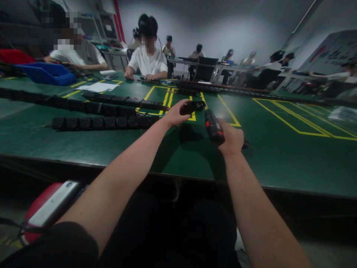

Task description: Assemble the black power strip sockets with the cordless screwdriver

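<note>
My left hand [176, 114] is closed around a small black part [193, 107], raised a little over the green table. Its fingers are partly hidden behind the part. In my right hand [232, 138] is a black cordless screwdriver [213, 125] with orange-red marks. The tool's thin bit points up and away, its tip at or very close to the right end of the black part; contact cannot be made out. Left of my hands lies a row of black square units [103, 123] with small red spots, and further similar rows [125, 99] lie behind it.
Yellow tape lines [281, 117] mark the green table [292, 160]. A blue bin [47, 73] and a red bin [15, 56] stand at the far left, near white paper [98, 87]. A long dark row [237, 88] crosses the back. People sit opposite and beyond.
</note>
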The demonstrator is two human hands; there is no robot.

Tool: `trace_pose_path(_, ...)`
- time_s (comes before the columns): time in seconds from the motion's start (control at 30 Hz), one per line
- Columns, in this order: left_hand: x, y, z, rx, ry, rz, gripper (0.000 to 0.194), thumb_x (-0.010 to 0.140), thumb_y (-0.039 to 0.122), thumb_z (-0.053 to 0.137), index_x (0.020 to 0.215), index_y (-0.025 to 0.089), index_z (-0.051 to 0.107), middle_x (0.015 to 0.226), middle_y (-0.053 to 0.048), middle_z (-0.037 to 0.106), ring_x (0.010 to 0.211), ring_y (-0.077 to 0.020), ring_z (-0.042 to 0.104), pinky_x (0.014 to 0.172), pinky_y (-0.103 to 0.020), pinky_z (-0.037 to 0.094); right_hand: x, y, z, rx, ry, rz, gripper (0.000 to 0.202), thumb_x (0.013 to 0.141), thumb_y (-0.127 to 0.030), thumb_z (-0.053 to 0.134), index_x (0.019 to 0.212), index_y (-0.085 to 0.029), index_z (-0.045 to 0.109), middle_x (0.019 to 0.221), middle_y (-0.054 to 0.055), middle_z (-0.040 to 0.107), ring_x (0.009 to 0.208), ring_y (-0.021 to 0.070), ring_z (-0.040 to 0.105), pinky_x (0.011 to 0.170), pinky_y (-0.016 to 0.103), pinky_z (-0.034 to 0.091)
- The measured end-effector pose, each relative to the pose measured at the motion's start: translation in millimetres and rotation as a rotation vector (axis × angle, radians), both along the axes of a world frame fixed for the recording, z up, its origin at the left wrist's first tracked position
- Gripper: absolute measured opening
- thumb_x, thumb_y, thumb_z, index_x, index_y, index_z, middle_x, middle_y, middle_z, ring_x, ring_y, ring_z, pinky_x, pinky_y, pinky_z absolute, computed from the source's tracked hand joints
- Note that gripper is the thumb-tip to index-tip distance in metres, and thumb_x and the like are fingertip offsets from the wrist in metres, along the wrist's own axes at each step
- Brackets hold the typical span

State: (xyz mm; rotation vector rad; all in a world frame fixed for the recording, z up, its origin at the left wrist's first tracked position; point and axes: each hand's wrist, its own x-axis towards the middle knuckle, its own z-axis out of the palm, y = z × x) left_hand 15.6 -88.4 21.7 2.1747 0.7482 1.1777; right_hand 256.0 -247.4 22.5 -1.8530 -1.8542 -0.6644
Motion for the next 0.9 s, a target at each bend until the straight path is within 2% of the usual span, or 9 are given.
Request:
trace_pose_path(0.1,4.9,-15.1,3.0,0.042,0.11,-0.036,0.076,0.078,0.027,0.074,0.149,0.02,0.046,0.135,-0.014,0.067,0.126,-0.0285,0.065,0.114,-0.049,0.049,-1.7,-0.7,-0.4,0.018,0.014,-0.015,0.051,0.091,-0.028,0.058,0.142,-0.022,0.062,0.108,0.011,0.078,0.087,0.03,0.071,0.073,0.039,0.034)
trace_pose_path(0.23,17.3,-23.8,0.7,0.046,0.254,0.017,0.064,0.087,0.034,0.068,0.145,0.014,0.051,0.134,-0.017,0.069,0.122,-0.0296,0.067,0.111,-0.047,0.051,-4.6,-1.6,1.9,0.02,0.057,-0.078,0.051,0.094,-0.026,0.056,0.144,-0.021,0.059,0.115,0.013,0.077,0.093,0.03,0.07,0.076,0.039,0.033)
trace_pose_path(0.4,26.1,-23.3,-3.0,0.077,0.334,0.073,0.055,0.094,0.035,0.061,0.144,0.013,0.057,0.148,-0.017,0.062,0.137,-0.0294,0.057,0.122,-0.046,0.04,-4.5,-1.2,3.8,0.009,0.111,-0.152,0.05,0.096,-0.024,0.051,0.145,-0.021,0.057,0.118,0.015,0.076,0.097,0.0323,0.068,0.08,0.042,0.034)
trace_pose_path(0.47,28.0,-24.4,-4.1,0.041,0.317,0.071,0.058,0.096,0.035,0.058,0.15,0.014,0.053,0.143,-0.017,0.066,0.134,-0.0291,0.06,0.12,-0.046,0.043,-3.1,-0.2,2.6,0.013,0.119,-0.16,0.052,0.094,-0.022,0.051,0.146,-0.022,0.057,0.119,0.016,0.075,0.098,0.0332,0.068,0.082,0.043,0.034)
trace_pose_path(0.57,31.2,-29.9,-4.9,-0.061,0.304,0.037,0.059,0.099,0.035,0.055,0.153,0.015,0.047,0.123,-0.014,0.076,0.115,-0.027,0.069,0.107,-0.045,0.051,-1.5,0.7,0.4,0.017,0.113,-0.163,0.057,0.09,-0.018,0.053,0.147,-0.024,0.055,0.119,0.015,0.075,0.099,0.0334,0.067,0.083,0.044,0.034)
trace_pose_path(0.63,34.2,-34.4,-4.9,-0.082,0.346,0.016,0.05,0.099,0.037,0.055,0.145,0.016,0.055,0.118,-0.013,0.077,0.108,-0.026,0.071,0.101,-0.043,0.053,-1.1,0.6,-0.1,0.013,0.104,-0.167,0.059,0.088,-0.017,0.054,0.146,-0.025,0.055,0.118,0.014,0.076,0.099,0.0331,0.067,0.084,0.044,0.034)
trace_pose_path(0.73,39.4,-37.8,-5.4,-0.003,0.437,-0.006,0.037,0.099,0.037,0.056,0.129,0.018,0.067,0.124,-0.012,0.075,0.112,-0.0262,0.069,0.103,-0.042,0.052,-1.0,0.4,0.3,-0.013,0.089,-0.187,0.062,0.085,-0.014,0.054,0.146,-0.026,0.055,0.118,0.014,0.076,0.099,0.033,0.067,0.084,0.044,0.034)
trace_pose_path(0.9,42.3,-30.6,-12.6,0.144,0.464,-0.004,0.032,0.099,0.036,0.058,0.121,0.018,0.073,0.124,-0.012,0.069,0.117,-0.0248,0.064,0.106,-0.04,0.05,0.7,2.7,0.7,-0.086,0.055,-0.233,0.067,0.081,-0.01,0.057,0.146,-0.025,0.055,0.117,0.014,0.075,0.1,0.0322,0.067,0.084,0.043,0.034)
